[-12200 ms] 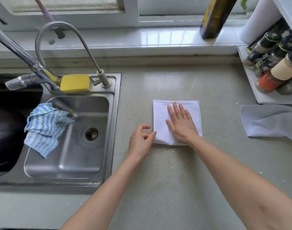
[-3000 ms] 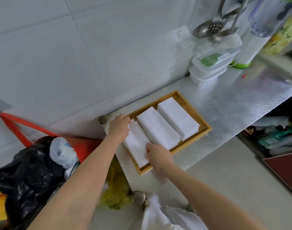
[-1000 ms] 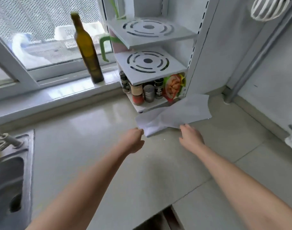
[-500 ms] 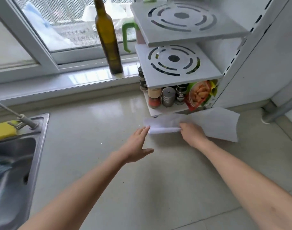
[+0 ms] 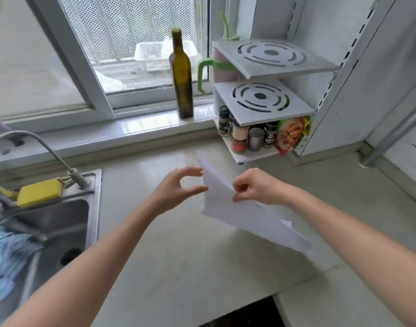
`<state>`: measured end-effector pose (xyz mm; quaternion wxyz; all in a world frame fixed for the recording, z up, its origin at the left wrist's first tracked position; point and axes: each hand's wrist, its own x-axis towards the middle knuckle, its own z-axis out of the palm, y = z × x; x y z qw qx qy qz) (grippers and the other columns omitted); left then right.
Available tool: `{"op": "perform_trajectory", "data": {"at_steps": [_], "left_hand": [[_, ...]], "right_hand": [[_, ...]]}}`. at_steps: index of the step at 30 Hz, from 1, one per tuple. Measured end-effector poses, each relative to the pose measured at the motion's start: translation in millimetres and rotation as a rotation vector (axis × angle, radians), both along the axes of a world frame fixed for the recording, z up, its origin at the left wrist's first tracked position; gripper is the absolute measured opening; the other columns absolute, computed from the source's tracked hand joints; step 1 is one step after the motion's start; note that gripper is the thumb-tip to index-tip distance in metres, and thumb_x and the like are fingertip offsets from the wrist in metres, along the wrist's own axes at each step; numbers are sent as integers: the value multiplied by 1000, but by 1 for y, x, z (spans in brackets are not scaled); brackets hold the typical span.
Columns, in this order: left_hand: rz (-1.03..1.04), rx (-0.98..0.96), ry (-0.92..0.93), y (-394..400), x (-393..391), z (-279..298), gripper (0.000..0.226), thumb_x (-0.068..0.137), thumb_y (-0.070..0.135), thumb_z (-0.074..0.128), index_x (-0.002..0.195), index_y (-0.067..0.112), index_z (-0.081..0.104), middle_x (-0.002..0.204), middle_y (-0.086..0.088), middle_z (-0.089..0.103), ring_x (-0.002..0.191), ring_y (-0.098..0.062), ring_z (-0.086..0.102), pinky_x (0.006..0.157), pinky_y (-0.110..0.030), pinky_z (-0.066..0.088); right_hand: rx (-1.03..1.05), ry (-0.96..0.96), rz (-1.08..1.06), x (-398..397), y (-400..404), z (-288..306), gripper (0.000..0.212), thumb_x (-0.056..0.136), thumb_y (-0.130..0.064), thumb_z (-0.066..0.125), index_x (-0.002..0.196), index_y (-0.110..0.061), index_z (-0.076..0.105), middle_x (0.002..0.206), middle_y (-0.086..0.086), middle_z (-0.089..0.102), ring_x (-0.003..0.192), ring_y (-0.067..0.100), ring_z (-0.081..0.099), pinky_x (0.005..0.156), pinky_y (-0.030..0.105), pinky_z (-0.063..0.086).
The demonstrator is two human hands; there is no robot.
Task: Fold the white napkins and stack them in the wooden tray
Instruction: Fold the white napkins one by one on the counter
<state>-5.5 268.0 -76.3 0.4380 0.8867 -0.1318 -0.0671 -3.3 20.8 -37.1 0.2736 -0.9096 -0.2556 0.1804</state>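
Napkin now lifted off the countertop at frame centre — half a sec ago it lay by the spice rack. Right hand pinches its top edge; left hand half-open, empty, fingertips nearing the corner. Folding likely next — tray not in view.

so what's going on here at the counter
A person is standing at a kitchen counter with a white napkin lifted off it. The right hand pinches the napkin near its upper edge, so the sheet hangs unfolded down to the right. The left hand is open beside the napkin's left edge, thumb and finger apart, not gripping it. The wooden tray is not in view.
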Motion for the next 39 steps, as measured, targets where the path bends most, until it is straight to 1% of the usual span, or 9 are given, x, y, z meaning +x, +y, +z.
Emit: {"op": "perform_trajectory", "data": {"at_steps": [4, 8, 12, 21, 27, 29, 32, 36, 39], "left_hand": [[40, -28, 12, 34, -22, 9, 62, 84, 50, 63, 139, 25, 47, 138, 16, 46, 127, 0, 40, 108, -23, 30], [-14, -16, 75, 56, -37, 17, 21, 89, 36, 66, 90, 16, 71, 96, 2, 71, 92, -10, 64, 82, -29, 48], [131, 30, 10, 69, -53, 11, 19, 91, 27, 65, 85, 12, 74, 83, -3, 71, 72, -14, 58, 66, -23, 40], [406, -330, -83, 73, -64, 22, 18, 96, 11, 53, 95, 7, 70, 84, -5, 68, 76, -16, 58, 73, -30, 47], [397, -453, -42, 75, -69, 33, 14, 94, 19, 59, 90, 22, 72, 81, 4, 70, 69, -6, 59, 65, -21, 46], [271, -331, 38, 81, -70, 33, 18, 85, 33, 71, 102, 25, 72, 86, 3, 73, 71, -10, 62, 64, -25, 48], [107, 90, 168, 87, -69, 31, 68, 68, 37, 84, 128, 27, 54, 103, 2, 68, 92, -15, 63, 74, -27, 51], [95, 895, 10, 78, -63, 45, 16, 78, 28, 68, 82, 16, 58, 95, -8, 68, 83, -29, 60, 68, -32, 46], [379, 987, -332, 75, -50, 69, 14, 82, 6, 54, 84, 15, 66, 88, -11, 68, 82, -33, 66, 60, -30, 40]], "right_hand": [[-15, 89, -61, -39, 37, 0, 47, 82, -7, 72, 54, -19, 36, 54, -2, 39, 54, 13, 45, 56, 24, 45], [-127, -47, -85, -63, 64, -3, 30, 83, -17, 72, 61, -13, 53, 58, -4, 44, 59, 13, 39, 55, 25, 29], [-139, -94, -156, -74, 77, -5, 21, 87, -18, 67, 79, 1, 67, 71, 10, 63, 66, 19, 54, 61, 30, 37], [128, 138, -314, -69, 81, -3, 13, 83, 0, 59, 84, 1, 73, 79, 15, 72, 69, 17, 68, 79, 34, 56], [72, 107, -364, -62, 76, 1, 9, 80, -6, 69, 74, 1, 68, 65, 9, 61, 63, 19, 55, 59, 25, 40], [-13, 7, -397, -56, 72, 3, 11, 80, -2, 60, 71, -1, 64, 66, 10, 59, 63, 21, 55, 58, 27, 44], [-62, -47, -433, -48, 69, 7, 16, 81, 5, 51, 67, -3, 53, 74, 14, 55, 66, 30, 63, 61, 36, 55], [-131, -118, -378, -34, 69, 14, 13, 80, 6, 49, 74, -3, 58, 82, 16, 57, 82, 27, 58, 66, 27, 42], [-67, -313, -358, -23, 72, 30, 15, 85, -4, 58, 99, 1, 63, 105, 15, 66, 102, 30, 59, 82, 31, 42]]}}
